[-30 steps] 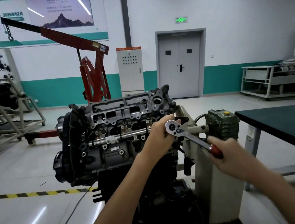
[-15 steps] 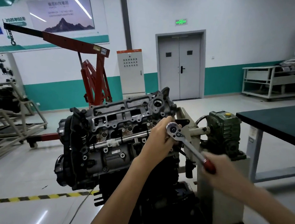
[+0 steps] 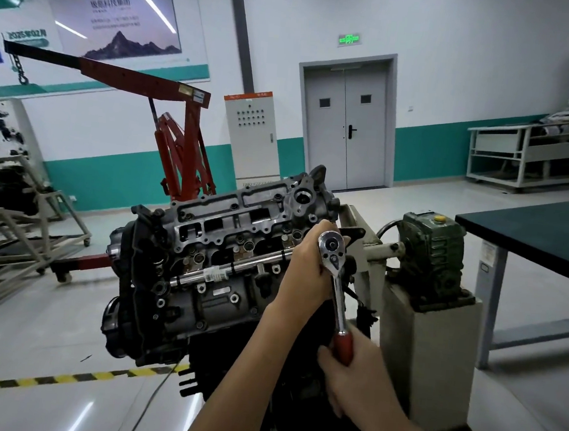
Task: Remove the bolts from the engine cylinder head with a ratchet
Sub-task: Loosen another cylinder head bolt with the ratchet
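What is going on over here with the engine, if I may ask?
A person is working a ratchet on the engine's cylinder head. The left hand wraps around the ratchet's head end, steadying it at the right end of the cylinder head. The right hand grips the red handle, which points down towards the person. The bolt itself is hidden behind the left hand. The engine is mounted beside a grey stand.
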The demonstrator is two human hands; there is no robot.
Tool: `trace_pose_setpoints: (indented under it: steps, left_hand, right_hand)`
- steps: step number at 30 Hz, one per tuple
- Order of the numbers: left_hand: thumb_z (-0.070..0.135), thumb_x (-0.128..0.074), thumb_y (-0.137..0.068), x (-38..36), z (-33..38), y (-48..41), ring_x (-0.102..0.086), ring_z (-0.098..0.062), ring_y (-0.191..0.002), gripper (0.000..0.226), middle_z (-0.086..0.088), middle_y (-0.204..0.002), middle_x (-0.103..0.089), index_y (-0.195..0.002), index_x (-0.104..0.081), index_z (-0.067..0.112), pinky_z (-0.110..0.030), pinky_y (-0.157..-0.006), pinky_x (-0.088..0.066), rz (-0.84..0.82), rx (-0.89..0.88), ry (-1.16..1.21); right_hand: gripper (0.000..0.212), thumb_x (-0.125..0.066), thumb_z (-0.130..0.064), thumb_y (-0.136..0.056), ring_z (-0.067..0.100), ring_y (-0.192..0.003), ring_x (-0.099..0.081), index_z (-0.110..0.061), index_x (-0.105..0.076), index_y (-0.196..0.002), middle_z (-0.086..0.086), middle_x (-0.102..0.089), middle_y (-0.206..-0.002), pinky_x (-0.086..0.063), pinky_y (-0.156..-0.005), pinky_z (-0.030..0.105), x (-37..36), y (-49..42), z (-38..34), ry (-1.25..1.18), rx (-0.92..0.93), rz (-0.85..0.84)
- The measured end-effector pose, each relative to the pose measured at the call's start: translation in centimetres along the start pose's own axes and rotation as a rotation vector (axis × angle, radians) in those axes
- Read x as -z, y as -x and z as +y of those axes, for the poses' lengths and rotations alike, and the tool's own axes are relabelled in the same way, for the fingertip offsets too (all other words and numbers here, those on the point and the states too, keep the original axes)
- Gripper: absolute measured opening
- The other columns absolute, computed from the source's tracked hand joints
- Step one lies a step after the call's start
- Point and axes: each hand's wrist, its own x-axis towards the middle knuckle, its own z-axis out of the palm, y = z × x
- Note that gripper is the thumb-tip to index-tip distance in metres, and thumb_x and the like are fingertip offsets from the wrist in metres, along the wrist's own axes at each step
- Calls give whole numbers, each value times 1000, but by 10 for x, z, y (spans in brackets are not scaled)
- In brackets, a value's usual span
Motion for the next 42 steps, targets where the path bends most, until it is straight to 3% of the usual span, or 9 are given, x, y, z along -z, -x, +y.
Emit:
trace_pose_setpoints:
  steps: [2, 6, 9, 13, 19, 24, 32, 35, 42]
  left_hand:
    - [11, -50, -89, 2, 0, -1, -35, -8, -57, 15, 10, -65, -40, -76, -42, 12, -17, -57, -31, -7, 22, 12]
    - [6, -54, -91, 8, 1, -5, -42, -20, -56, 19, -11, -63, -48, -76, -44, 2, -19, -54, -34, -96, 29, 17]
    - [12, -57, -95, 12, 0, -17, -34, -4, -48, 37, 10, -52, -42, -61, -41, 12, -15, -50, -29, -170, 52, -12]
    - [17, -55, -97, 7, 1, -21, -32, -4, -46, 46, 15, -47, -38, -55, -39, 25, -18, -48, -29, -148, 90, 8]
    - [21, -48, -98, -13, -1, -16, -27, -5, -45, 47, 12, -49, -32, -54, -33, 17, -28, -43, -24, 115, 55, 64]
    - [23, -47, -100, -15, 0, -13, -25, -10, -50, 49, 4, -53, -29, -57, -28, 8, -30, -48, -24, 123, 114, 74]
    - [20, -55, -96, 7, -1, -25, -29, -4, -46, 50, 13, -46, -36, -52, -34, 29, -18, -48, -26, -179, 115, -42]
    - [17, -54, -97, 6, -1, -25, -29, -3, -46, 50, 15, -46, -37, -52, -36, 30, -18, -47, -25, -132, 108, -29]
    - [19, -46, -99, -18, 0, -14, -25, -13, -46, 49, 1, -49, -31, -55, -31, 2, -32, -44, -21, 149, 124, 101]
  right_hand:
    - [34, -57, 2, -78, 6, -31, -40, -24, -46, -60, -6, -43, -39, -31, -37, 14, -5, 1, -2, -29, -32, -27]
    - [34, -59, 5, -75, 4, -42, -46, -23, -48, -60, -3, -52, -48, -37, -45, 16, 60, -19, -9, 353, 120, -114]
    - [38, -61, 1, -79, 6, -46, -53, -33, -48, -68, -4, -55, -54, -43, -47, 16, 117, -54, -28, 673, 242, -313]
    - [33, -62, -7, -79, 2, -43, -51, -36, -48, -80, -11, -51, -51, -38, -47, 10, 143, -84, -43, 913, 371, -279]
    - [34, -64, 1, -77, 6, -41, -42, -24, -46, -63, -4, -46, -50, -34, -44, 13, 63, -18, 0, 351, 143, -70]
    - [37, -54, 3, -80, 11, -30, -38, -29, -48, -62, -2, -41, -43, -31, -35, 18, -21, 5, -1, -167, -84, -43]
    - [15, -60, -6, -83, 2, -50, -56, -20, -56, -82, -5, -59, -63, -47, -52, 15, 126, -62, -27, 785, 228, -327]
    - [20, -60, -14, -83, -3, -53, -55, -31, -50, -88, -12, -56, -61, -40, -51, 8, 145, -85, -41, 1035, 326, -298]
    - [30, -61, 4, -77, 4, -40, -44, -19, -48, -64, -4, -47, -51, -35, -41, 15, 38, -5, -2, 227, 43, -36]
